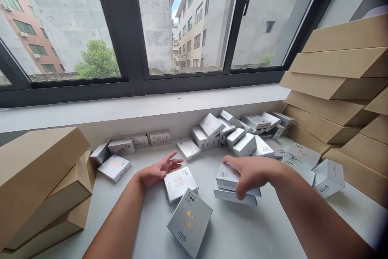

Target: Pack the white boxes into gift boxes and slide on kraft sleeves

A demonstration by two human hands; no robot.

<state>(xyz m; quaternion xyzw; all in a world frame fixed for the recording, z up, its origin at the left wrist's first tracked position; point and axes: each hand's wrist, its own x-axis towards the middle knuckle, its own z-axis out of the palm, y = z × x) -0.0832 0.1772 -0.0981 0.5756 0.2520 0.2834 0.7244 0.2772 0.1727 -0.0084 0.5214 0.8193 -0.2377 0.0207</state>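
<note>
My right hand [247,174] grips two small silver-white tea boxes [235,197], one on top of the other, above the right middle of the white table. My left hand [159,171] is palm up with its fingers spread, and its thumb is beside the corner of a white tea box [181,184]. Nothing lies in that palm. A larger grey tea box [190,222] with gold print sits nearest to me, overlapping the white box's front edge in view. Behind my left fingers lies another small tea box [188,149].
Many small boxes [242,140] are heaped at the back right. Several more [121,146] stand along the back left. Brown cartons [342,85] are stacked high at right; others [45,186] lean at left. A window sill [151,107] borders the back.
</note>
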